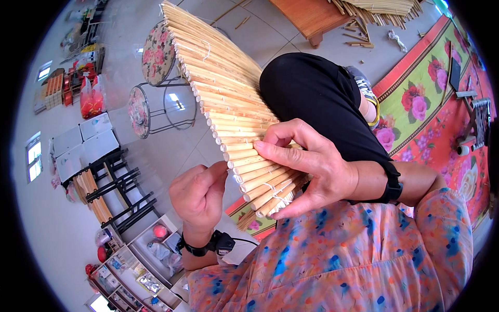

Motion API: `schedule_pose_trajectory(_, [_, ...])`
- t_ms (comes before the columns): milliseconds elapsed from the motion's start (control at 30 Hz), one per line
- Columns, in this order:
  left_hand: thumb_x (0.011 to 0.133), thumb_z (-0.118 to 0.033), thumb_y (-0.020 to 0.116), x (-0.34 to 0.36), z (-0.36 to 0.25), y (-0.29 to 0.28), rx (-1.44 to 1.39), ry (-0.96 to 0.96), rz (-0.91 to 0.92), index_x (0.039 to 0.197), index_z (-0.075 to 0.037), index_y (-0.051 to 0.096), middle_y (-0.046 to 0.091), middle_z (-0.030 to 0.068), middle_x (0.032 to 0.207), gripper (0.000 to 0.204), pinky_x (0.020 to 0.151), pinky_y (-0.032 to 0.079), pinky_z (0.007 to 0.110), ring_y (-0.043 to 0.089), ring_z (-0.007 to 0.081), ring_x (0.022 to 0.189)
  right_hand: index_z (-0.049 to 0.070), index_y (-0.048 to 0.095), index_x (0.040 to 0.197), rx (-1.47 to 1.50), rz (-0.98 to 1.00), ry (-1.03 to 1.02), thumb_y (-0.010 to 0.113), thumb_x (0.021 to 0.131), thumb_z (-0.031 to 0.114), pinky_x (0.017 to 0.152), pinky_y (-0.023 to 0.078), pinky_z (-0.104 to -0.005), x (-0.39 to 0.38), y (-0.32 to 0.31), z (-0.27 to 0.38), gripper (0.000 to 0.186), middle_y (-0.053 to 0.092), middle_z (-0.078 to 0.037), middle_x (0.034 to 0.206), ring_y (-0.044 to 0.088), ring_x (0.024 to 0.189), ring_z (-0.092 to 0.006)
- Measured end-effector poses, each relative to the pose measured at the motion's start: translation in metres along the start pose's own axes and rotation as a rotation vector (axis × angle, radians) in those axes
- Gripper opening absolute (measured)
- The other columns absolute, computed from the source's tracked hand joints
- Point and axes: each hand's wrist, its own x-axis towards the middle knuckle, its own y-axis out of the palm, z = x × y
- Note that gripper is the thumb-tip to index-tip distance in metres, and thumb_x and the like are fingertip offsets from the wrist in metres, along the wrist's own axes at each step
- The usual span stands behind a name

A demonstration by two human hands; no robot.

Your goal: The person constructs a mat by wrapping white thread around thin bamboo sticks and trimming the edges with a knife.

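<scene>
A mat of straw-coloured reed stalks, tied side by side with white thread, slants from the upper left down toward my lap. My right hand grips its near end, the thumb underneath and the index finger pressed on the stalks. Beside the mat's left edge, my left hand is closed, thumb and index finger pinched together close to the cut stalk ends. Whatever that pinch holds is too small to make out. Loose thread ends show on the nearest stalks.
My bent knee in black trousers is against the mat's right side. Two flowered round stools stand to the left. A wooden table and more reeds lie at the far side. A floral rug spreads at right.
</scene>
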Motion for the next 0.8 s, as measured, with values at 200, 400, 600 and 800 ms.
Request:
schedule_pose_trajectory(200, [0.066,0.013,0.063,0.0007,0.0011,0.0039,0.023,0.035,-0.024,0.089,0.001,0.068,0.049,0.0057,0.055,0.027,0.043,0.034,0.029,0.049,0.0174,0.045,0.003,0.052,0.135,-0.015,0.003,-0.008,0.087,0.059,0.033,0.085,0.047,-0.039,0.0003,0.0011,-0.0012,0.089,0.052,-0.014,0.113,0.054,0.098,-0.0305])
schedule_pose_trajectory(400, [0.064,0.014,0.065,0.0019,-0.0003,0.005,0.047,0.052,-0.053,0.087,0.002,0.068,0.046,0.0061,0.055,0.026,0.043,0.033,0.03,0.046,0.0186,0.045,-0.001,0.053,0.133,-0.058,0.027,-0.02,0.088,0.062,0.037,0.082,0.049,-0.0355,0.0018,-0.0017,0.0009,0.088,0.051,-0.015,0.114,0.055,0.097,-0.0266])
schedule_pose_trajectory(600, [0.065,0.013,0.066,0.0004,-0.0004,0.0037,0.095,0.071,-0.048,0.087,0.002,0.068,0.045,0.0068,0.056,0.025,0.043,0.032,0.031,0.045,0.0204,0.046,-0.003,0.054,0.132,-0.074,0.04,-0.027,0.088,0.062,0.038,0.08,0.05,-0.0336,0.0025,-0.0023,0.0011,0.088,0.051,-0.016,0.114,0.056,0.096,-0.0246])
schedule_pose_trajectory(800, [0.064,0.011,0.067,0.0041,-0.0038,0.0017,0.13,0.09,-0.033,0.086,0.001,0.067,0.045,0.0074,0.057,0.024,0.044,0.032,0.032,0.046,0.0216,0.046,-0.003,0.054,0.132,-0.08,0.035,-0.031,0.089,0.061,0.037,0.08,0.05,-0.0342,0.0021,-0.0024,0.0022,0.088,0.052,-0.017,0.114,0.056,0.097,-0.0257])
